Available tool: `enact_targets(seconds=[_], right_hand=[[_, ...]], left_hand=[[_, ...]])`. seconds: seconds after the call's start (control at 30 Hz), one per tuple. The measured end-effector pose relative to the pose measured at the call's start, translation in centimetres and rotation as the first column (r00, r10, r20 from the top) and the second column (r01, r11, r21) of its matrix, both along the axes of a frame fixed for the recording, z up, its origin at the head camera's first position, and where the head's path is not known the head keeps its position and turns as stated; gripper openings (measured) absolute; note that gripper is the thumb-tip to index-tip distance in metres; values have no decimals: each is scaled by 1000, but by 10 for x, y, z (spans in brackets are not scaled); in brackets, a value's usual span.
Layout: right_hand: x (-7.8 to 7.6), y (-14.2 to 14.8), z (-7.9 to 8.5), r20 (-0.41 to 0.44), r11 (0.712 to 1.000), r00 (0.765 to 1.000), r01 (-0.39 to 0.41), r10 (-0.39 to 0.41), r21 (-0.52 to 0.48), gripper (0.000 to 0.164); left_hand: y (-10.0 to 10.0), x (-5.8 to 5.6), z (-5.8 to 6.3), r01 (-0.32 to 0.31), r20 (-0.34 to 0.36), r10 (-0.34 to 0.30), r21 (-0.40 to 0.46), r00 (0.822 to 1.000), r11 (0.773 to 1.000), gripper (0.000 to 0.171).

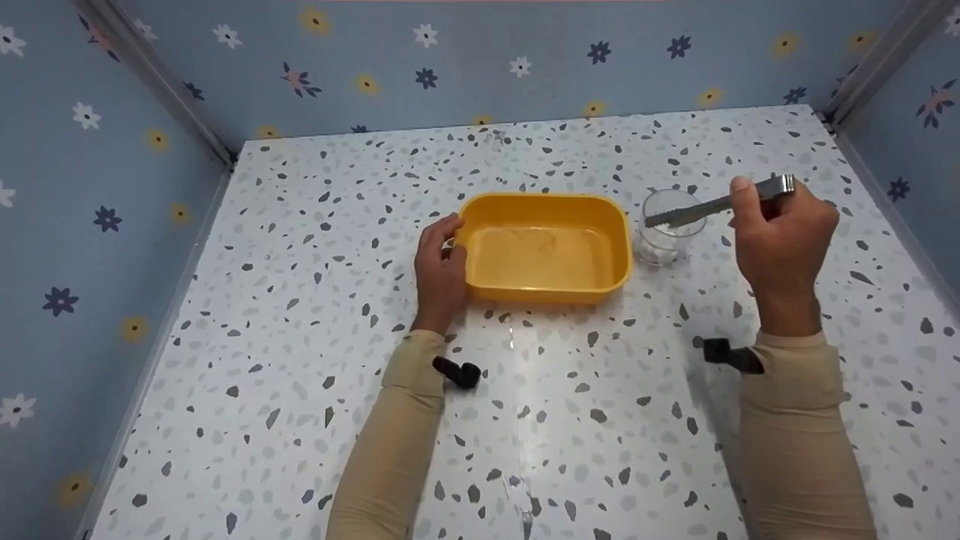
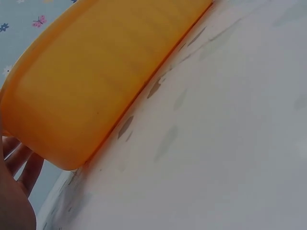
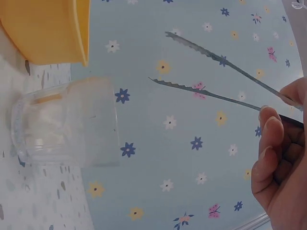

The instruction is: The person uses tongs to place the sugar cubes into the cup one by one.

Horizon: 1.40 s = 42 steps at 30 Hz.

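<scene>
A yellow, rectangular plastic container (image 1: 544,291) stands on the speckled table, its bare floor showing from above. My left hand (image 1: 441,274) holds its left end, fingers at the rim and side wall; the left wrist view shows fingers (image 2: 32,172) against the outer wall. In my right hand (image 1: 784,240) is a pair of metal tongs (image 1: 720,206), gripped near the bent end. Their toothed arms (image 3: 206,92) stand apart with nothing between them. A clear glass (image 3: 91,124) with whitish contents low inside stands just right of the container. From above, the tong tips overlap the glass's mouth.
The table (image 1: 300,360) has a white top with grey specks and a seam down its middle. Blue flowered panels (image 1: 480,60) rise behind it and at both sides. Black wrist mounts (image 1: 457,373) stick out from both sleeves.
</scene>
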State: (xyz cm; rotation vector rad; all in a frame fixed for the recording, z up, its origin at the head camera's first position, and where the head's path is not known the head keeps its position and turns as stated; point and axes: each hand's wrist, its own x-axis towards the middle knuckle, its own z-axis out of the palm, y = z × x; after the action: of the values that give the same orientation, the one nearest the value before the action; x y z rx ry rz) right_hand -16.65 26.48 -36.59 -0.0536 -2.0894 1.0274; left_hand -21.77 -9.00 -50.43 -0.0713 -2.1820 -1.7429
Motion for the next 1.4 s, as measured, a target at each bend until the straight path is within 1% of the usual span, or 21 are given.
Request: enact_targets(seconds=[0.1,0.2,0.3,0.43,0.6,0.7,0.8,0.9,1.0,1.1,1.13,1.23,1.3,1.37,1.4], right_hand=[[5,-7,6,-39,999,999,-36,37,33,34],[6,-10,5,-70,996,996,-51,56,78,34],[6,-9,1,-60,992,997,-49,57,113,36],[6,-5,-8,-37,984,998,-45,52,172,38],[6,-4,-12,-51,965,995,-68,84,255,37],[7,-5,-11,-49,946,992,-91,112,312,37],[8,-4,-12,-27,919,991,-110,130,377,37],[9,-3,-13,16,882,989,-140,149,449,35],[10,-4,-14,99,847,982,-190,162,496,32],[11,-7,-14,198,799,966,-249,166,547,31],[11,-8,-14,232,787,959,-269,164,555,30],[12,-11,-14,328,739,931,-335,163,584,30],[12,-12,-13,401,703,902,-388,159,595,31],[11,-14,-14,486,662,861,-452,149,598,30],[10,-15,-15,534,642,834,-487,139,593,29]], left_hand=[[0,0,1,-7,4,7,8,1000,1000,36],[0,0,4,-4,14,4,11,1000,1000,37],[0,1,5,-4,19,4,8,1000,1000,37],[0,2,3,-3,22,3,1,1000,1000,37],[-1,1,2,-4,16,4,-20,1000,1000,36],[-1,1,2,-14,24,15,-21,1000,1000,35],[-1,2,3,-17,35,18,-22,999,1000,35],[-1,3,4,-12,41,12,-14,999,1000,36],[-2,4,3,-9,49,9,-2,999,1000,36],[-3,5,4,-11,45,11,11,999,1000,35],[-3,5,4,-13,41,13,10,999,1000,35],[-3,5,5,-20,24,20,11,1000,1000,35],[-2,4,5,-25,14,25,8,1000,1000,34],[-2,3,4,-26,5,26,7,1000,1000,34],[-2,3,4,-27,2,27,5,1000,1000,34]])
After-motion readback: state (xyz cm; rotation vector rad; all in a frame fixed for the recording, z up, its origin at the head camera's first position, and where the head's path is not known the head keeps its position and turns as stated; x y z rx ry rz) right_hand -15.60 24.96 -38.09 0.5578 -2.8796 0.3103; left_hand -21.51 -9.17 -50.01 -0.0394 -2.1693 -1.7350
